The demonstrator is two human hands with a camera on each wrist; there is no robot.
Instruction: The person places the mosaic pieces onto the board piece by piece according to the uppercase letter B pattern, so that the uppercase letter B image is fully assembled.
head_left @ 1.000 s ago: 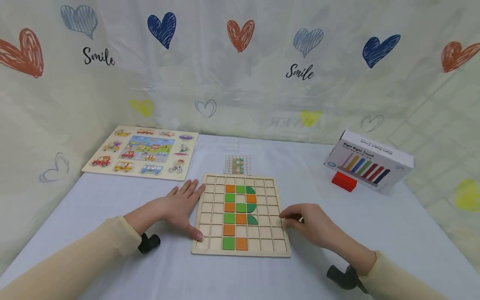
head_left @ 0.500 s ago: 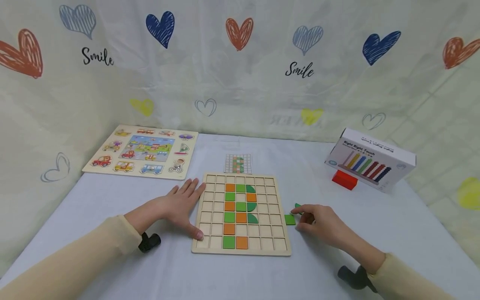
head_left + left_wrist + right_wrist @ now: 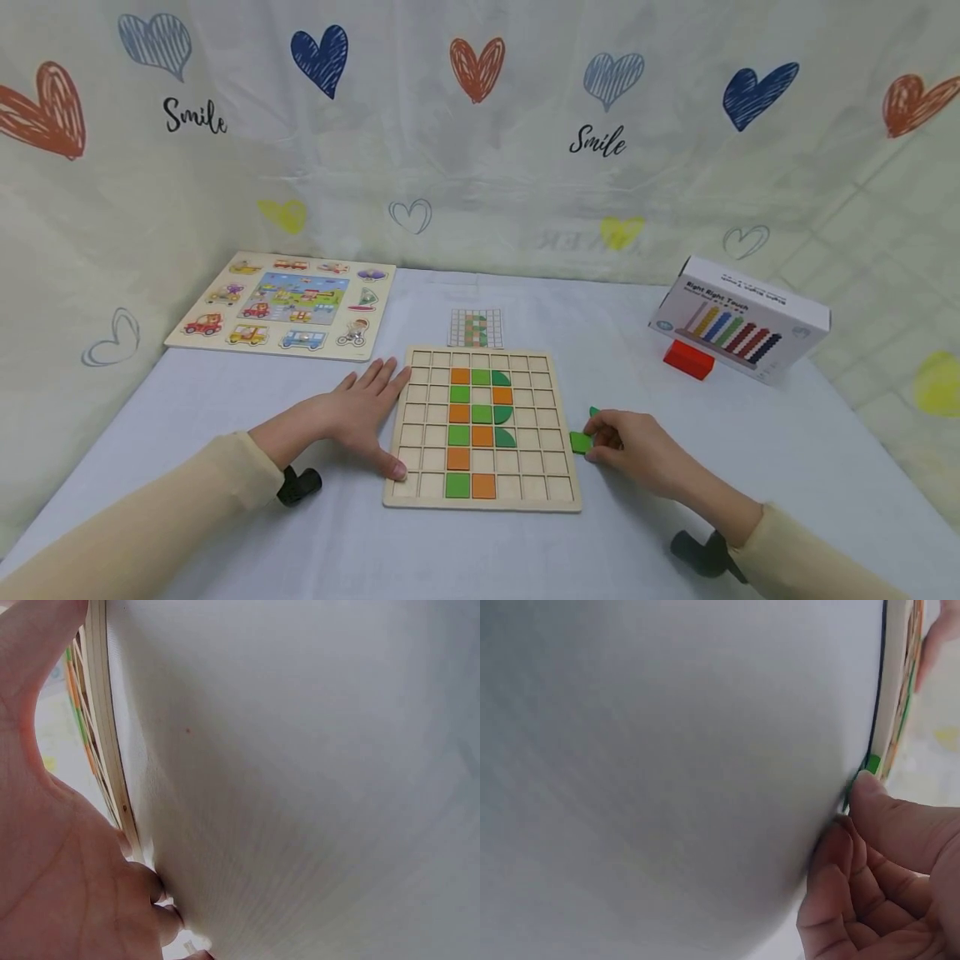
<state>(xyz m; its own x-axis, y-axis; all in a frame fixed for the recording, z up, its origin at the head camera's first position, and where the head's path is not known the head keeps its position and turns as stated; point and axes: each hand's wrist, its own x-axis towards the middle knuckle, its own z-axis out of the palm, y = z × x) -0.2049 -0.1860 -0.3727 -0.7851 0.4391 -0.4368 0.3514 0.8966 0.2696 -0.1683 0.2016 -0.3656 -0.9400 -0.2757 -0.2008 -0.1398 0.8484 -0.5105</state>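
Observation:
A wooden grid board lies flat in the middle of the table, with orange and green squares and several dark green quarter-round tiles in its cells. My left hand rests on its left edge, fingers spread and thumb on the lower left corner. Off the board's right edge, my right hand pinches a green square tile between thumb and fingertips; the tile looks slightly tilted. Another green piece shows partly behind the right fingers. In the right wrist view, the thumb touches the green tile.
A small printed pattern card lies behind the board. To the back left is a vehicle picture puzzle. A white toy box leans on a red block at the back right.
My right hand has moved right from the board's edge to the green pieces beside it and now grips the green square. My left hand has stayed on the board.

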